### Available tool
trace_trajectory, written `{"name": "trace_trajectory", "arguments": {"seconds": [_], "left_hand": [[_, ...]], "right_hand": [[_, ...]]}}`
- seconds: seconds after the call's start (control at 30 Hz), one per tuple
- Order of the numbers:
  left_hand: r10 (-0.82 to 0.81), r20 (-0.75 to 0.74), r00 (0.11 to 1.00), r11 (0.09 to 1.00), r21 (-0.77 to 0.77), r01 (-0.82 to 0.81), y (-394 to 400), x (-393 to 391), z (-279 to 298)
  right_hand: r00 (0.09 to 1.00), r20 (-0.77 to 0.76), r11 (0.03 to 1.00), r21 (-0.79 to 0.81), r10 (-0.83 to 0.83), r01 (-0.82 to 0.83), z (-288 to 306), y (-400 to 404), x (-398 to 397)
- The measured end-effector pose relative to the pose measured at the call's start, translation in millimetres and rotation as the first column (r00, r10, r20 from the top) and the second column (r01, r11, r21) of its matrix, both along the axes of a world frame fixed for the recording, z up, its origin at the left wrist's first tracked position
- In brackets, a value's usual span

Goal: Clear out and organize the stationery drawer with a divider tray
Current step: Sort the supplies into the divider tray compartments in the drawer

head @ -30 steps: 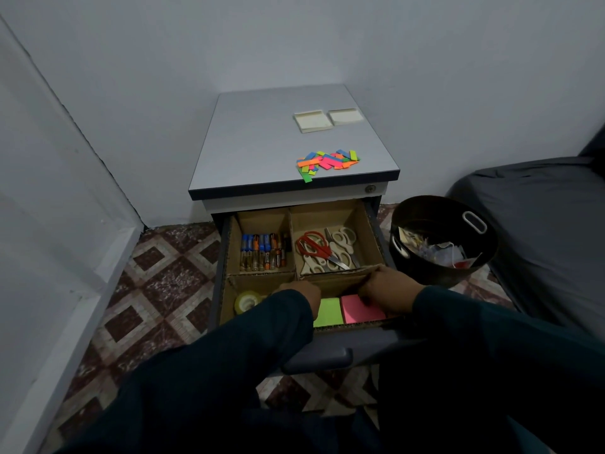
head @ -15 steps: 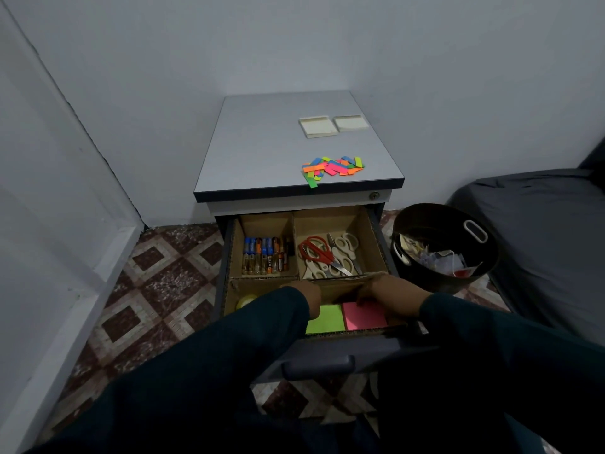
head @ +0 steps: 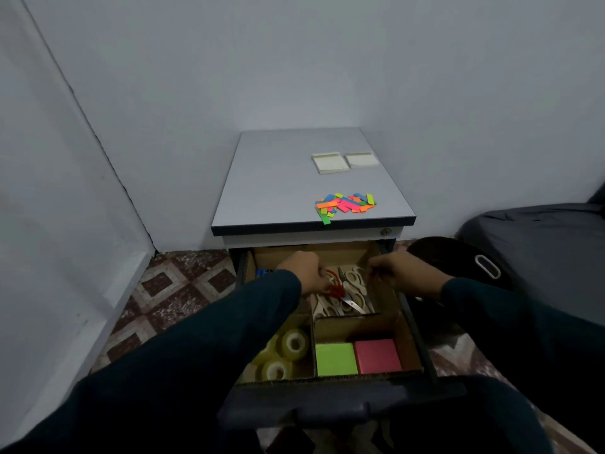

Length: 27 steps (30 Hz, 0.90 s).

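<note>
Both hands deep in the open drawer (head: 415,326), over the far-right compartment of the cardboard tray (head: 404,342). Left hand (head: 302,268) curled at the divider wall beside the red scissors (head: 335,286); whether gripping wall or handle, cannot tell. Right hand (head: 397,273) curled at the tray's right wall; grip likewise unclear. Likely seating or squaring the tray. Best done with even pressure on both walls, keeping fingertips off the blades and the cardboard unbent. Scissors heaped in that compartment, long axes running roughly front to back, red handles toward the far end, one silver blade angled toward the front right. Nearer the drawer front: tape rolls (head: 294,344) left, green notes (head: 335,358) and pink notes (head: 378,355) right.
</note>
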<state>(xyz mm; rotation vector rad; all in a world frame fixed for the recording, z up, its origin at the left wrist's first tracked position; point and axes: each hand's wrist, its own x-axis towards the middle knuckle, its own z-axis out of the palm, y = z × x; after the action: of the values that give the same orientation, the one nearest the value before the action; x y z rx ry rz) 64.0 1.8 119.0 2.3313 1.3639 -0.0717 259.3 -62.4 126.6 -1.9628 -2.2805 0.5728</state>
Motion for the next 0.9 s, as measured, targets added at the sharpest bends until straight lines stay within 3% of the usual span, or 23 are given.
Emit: {"name": "trace_trajectory", "arguments": {"seconds": [0.17,0.33,0.53,0.73,0.9], "left_hand": [[0.017,0.111,0.994,0.999,0.047,-0.023,25,4,26],[-0.002,0.086,0.996,0.985,0.170,-0.013,61,18,56],[0.027,0.133,0.991,0.990,0.135,-0.045,111,38,80],[0.011,0.026,1.000,0.964,0.266,-0.018,175,57,80],[-0.090,-0.052,0.995,0.965,0.242,0.100,218,73,64]], "right_hand": [[0.997,-0.064,0.996,0.069,-0.049,0.053,34,29,6],[0.991,-0.101,0.984,0.140,-0.093,0.107,58,71,13],[0.994,-0.044,0.975,0.191,-0.103,0.110,78,125,28],[0.988,0.030,0.962,0.236,-0.149,0.138,71,184,58],[0.966,0.162,0.967,0.192,-0.200,0.168,57,228,76]]}}
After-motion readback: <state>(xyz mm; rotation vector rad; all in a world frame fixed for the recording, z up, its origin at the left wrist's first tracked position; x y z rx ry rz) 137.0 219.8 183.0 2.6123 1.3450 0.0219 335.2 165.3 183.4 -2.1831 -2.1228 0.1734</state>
